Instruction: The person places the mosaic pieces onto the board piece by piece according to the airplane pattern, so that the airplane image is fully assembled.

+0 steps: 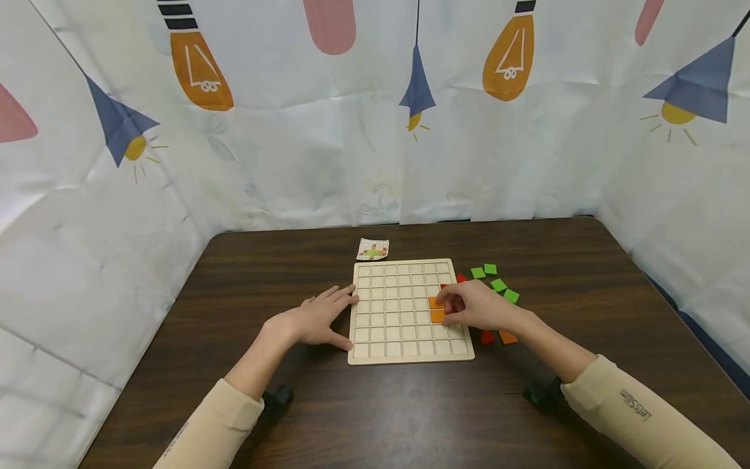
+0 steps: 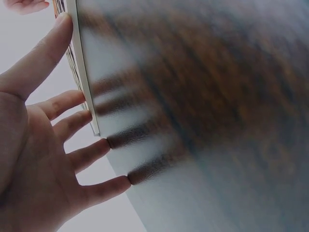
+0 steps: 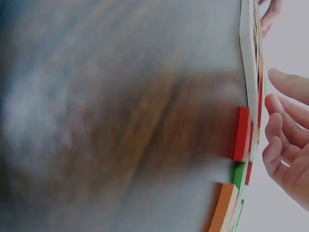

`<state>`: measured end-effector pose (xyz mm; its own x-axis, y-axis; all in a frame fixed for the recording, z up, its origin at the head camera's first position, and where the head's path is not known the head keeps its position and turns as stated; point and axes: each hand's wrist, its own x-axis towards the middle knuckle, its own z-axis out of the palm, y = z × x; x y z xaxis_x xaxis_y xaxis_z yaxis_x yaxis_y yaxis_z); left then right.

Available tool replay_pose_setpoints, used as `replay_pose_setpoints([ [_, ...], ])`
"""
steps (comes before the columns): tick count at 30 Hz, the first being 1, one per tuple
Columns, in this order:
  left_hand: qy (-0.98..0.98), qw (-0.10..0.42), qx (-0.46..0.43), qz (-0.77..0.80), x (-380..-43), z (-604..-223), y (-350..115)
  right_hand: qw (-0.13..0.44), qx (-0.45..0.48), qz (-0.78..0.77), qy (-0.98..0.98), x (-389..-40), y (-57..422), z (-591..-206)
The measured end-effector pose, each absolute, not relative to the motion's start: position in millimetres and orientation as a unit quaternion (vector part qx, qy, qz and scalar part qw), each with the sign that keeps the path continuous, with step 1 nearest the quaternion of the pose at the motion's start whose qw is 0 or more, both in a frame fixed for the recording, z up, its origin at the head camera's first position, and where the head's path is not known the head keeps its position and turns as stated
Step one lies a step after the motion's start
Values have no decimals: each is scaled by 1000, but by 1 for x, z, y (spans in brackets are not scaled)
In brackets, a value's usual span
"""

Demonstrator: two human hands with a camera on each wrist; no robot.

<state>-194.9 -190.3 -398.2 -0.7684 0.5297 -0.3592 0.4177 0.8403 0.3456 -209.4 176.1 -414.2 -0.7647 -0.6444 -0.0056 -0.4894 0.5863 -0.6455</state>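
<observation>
A pale wooden grid board (image 1: 394,333) lies on the table. At its left edge is my left hand (image 1: 313,319), fingers spread, with the thumb touching the rim in the left wrist view. Over the board's right side hovers my right hand (image 1: 477,305), its fingers loosely bent beside two orange square tiles (image 1: 437,316) set in the grid. The right wrist view shows the thumb and fingertips (image 3: 274,104) apart, with no tile visible between them. A red tile (image 1: 443,286) shows just above the orange ones, partly hidden by the hand.
Several green tiles (image 1: 498,285) lie right of the board. Nearer are a red tile (image 1: 487,337) and an orange tile (image 1: 508,337); another red piece (image 1: 461,277) sits by the board's upper right edge. A small pattern card (image 1: 373,249) lies behind the board on the dark table (image 1: 263,260).
</observation>
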Motion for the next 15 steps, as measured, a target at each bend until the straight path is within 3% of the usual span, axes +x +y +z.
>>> replay_pose_setpoints([
  [15, 931, 224, 259, 125, -193, -397, -191, 95, -251, -349, 898, -233, 222, -412],
])
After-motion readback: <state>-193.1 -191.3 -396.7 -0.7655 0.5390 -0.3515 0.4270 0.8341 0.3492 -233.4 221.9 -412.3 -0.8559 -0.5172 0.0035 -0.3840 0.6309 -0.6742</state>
